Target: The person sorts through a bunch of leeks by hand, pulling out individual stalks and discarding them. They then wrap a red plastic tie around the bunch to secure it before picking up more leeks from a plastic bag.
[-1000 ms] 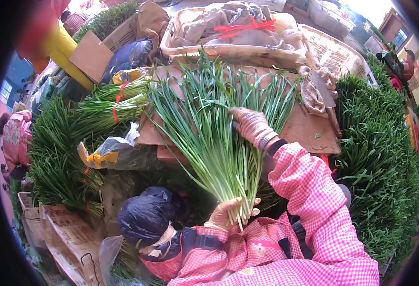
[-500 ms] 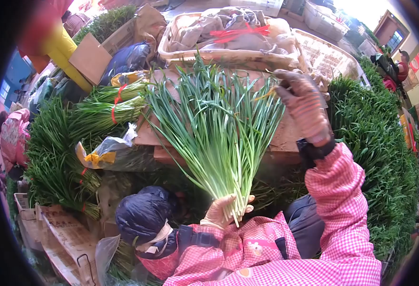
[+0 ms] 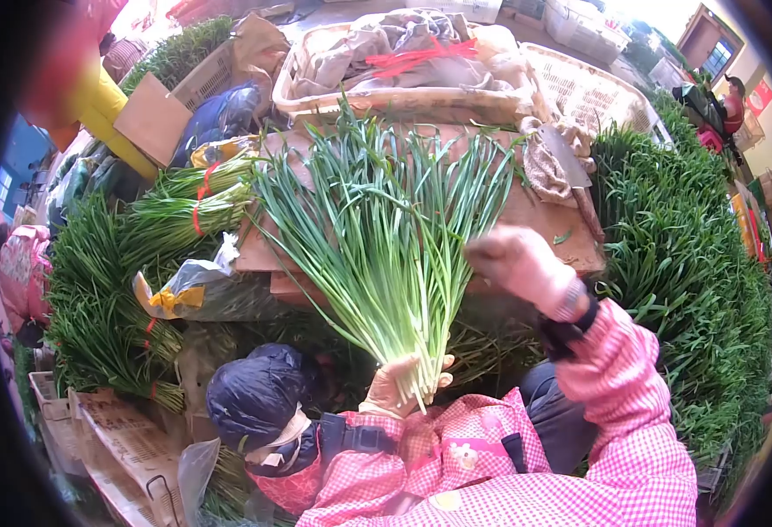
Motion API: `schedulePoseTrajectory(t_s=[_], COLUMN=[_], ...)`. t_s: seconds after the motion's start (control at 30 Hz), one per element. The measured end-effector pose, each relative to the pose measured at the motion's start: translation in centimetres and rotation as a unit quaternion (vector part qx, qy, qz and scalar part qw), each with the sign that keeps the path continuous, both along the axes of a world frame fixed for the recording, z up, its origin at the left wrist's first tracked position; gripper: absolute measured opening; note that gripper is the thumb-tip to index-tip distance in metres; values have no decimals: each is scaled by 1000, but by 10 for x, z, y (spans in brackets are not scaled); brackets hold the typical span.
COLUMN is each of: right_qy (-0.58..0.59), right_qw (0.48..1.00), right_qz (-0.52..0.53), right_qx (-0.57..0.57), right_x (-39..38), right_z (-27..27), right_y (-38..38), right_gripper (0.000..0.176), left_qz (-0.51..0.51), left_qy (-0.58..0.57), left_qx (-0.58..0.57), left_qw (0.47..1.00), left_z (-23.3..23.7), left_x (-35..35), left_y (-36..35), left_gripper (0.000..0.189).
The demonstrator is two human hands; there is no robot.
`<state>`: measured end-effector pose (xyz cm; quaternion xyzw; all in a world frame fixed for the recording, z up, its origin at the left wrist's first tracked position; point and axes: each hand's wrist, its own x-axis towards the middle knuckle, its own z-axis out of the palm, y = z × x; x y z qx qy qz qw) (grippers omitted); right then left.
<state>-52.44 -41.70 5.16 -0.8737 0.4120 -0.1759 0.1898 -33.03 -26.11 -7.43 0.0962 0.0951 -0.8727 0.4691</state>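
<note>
My left hand (image 3: 394,384), gloved, is closed around the pale lower stems of a bunch of garlic chives (image 3: 386,255). The stem ends stick out below the fingers, and the green leaves fan upward over a cardboard-topped surface (image 3: 535,237). Beside the right edge of the bunch, at mid-height, is my right hand (image 3: 522,263) in a stained glove. Motion smears its fingers, so I cannot tell whether they hold anything.
Tied chive bundles (image 3: 201,202) with red bands lie at left, near a plastic bag (image 3: 201,281). A broad-bladed knife (image 3: 564,156) rests on cloth at the board's back right. Behind stands a cloth-filled crate (image 3: 412,105). Loose chives (image 3: 675,290) are heaped on the right.
My right hand has come down and left from the leaf tips to the middle of the bunch, uncovering the knife. My left hand keeps its hold on the stems. The view has shifted slightly.
</note>
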Motion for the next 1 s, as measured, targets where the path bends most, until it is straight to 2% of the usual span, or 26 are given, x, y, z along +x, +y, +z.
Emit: schedulePoseTrajectory(t_s=[0.03,0.1,0.13,0.17,0.2,0.23,0.37,0.4,0.53,0.63,0.67,0.7,0.77,0.8,0.83,0.9,1.0], right_qy=[45,127,188,250,257,298,334,346,352,199,39,-104,-240,-300,-330,-389,-358], right_qw=[997,987,978,965,960,949,936,930,930,962,969,964,938,920,913,862,855], right_qz=[-46,-49,-59,-69,-89,-94,-113,-123,-100,-185,-224,-219,-206,-196,-190,-184,-145], right_qx=[-49,-86,-68,-48,-70,-45,3,4,39,39,92,112,142,157,148,269,346], right_x=[20,50,60,67,68,67,75,74,74,64,50,40,25,23,22,14,3], right_z=[-1,-17,-28,-44,-60,-75,-78,-79,-80,-65,-75,-76,-72,-51,-30,14,68], right_y=[-15,-50,-68,-85,-95,-105,-106,-108,-118,-123,-130,-132,-142,-134,-125,-102,-43], right_gripper=[12,16,19,21,20,21,19,18,19,20,21,22,20,16,12,11,11], left_qz=[-3,-5,-4,-11,-18,-26,-32,-49,-22,-21,-21,-23,-44,-53,-45,-25,-20], left_qy=[-13,-36,-80,-75,-70,-64,-56,-1,-39,-42,-41,-41,67,121,85,11,2], left_qx=[7,19,-7,0,7,15,50,66,68,60,58,55,35,24,37,63,71], left_qw=[1000,999,997,997,997,997,997,997,997,997,997,997,996,991,995,998,997], left_z=[-1,-4,7,6,3,1,-3,-1,1,2,2,2,-12,-16,-15,-11,-10], left_x=[0,0,-2,-1,0,1,1,4,1,1,1,2,7,8,6,4,5], left_y=[1,1,0,-1,1,2,4,3,3,3,3,3,3,3,3,4,4], left_gripper=[65,65,52,52,51,51,48,48,47,47,47,47,56,60,61,61,61])
